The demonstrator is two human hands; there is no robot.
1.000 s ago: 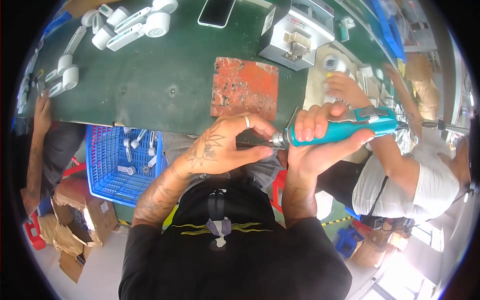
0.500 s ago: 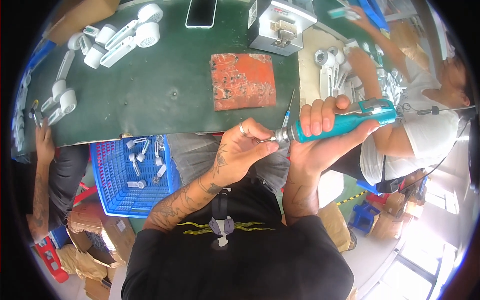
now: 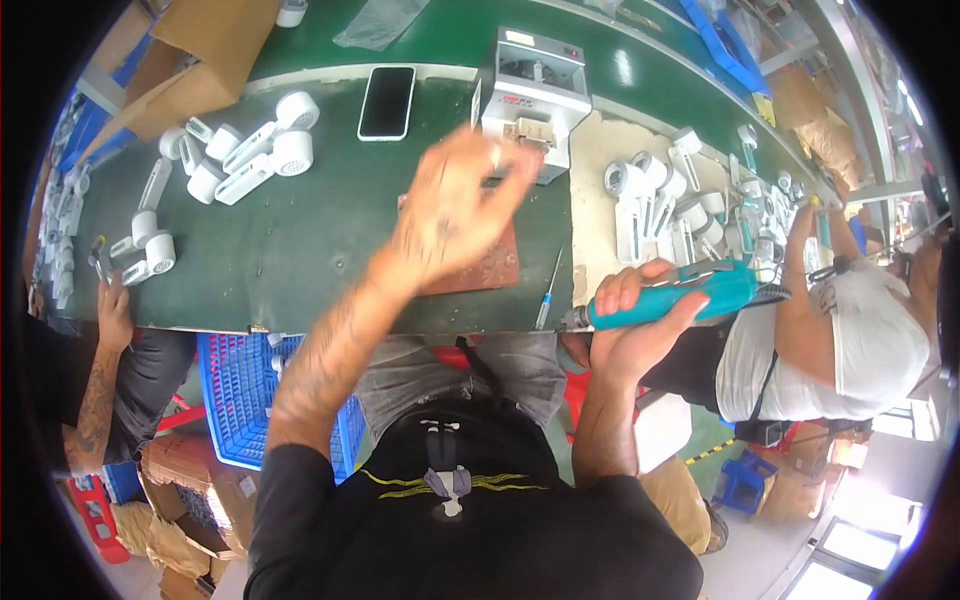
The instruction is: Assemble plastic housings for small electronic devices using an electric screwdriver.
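Observation:
My right hand (image 3: 640, 325) is wrapped round a teal electric screwdriver (image 3: 705, 293), its tip pointing left at the table's front edge. My left hand (image 3: 455, 205) reaches over the table, fingertips at the front of a grey-white box-shaped machine (image 3: 560, 95). Motion smears its fingers, so I cannot tell whether they pinch anything. Beneath this hand lies a worn red slab (image 3: 495, 272), mostly covered. Between the slab and my right hand rests a thin screwdriver with a blue handle (image 3: 545, 308).
A phone (image 3: 387, 103) lies behind the slab. White handheld-fan-like parts (image 3: 245, 165) sit at the left, more (image 3: 650, 185) at the right. A blue basket (image 3: 232, 400) stands below the table edge. A co-worker (image 3: 840, 340) works at right; another person's hand (image 3: 114, 312) shows at left.
My left hand has left the powered screwdriver's tip and moved up and away to the machine. My right hand, still holding that screwdriver, has dropped slightly. The view has shifted, showing more of the table's far side.

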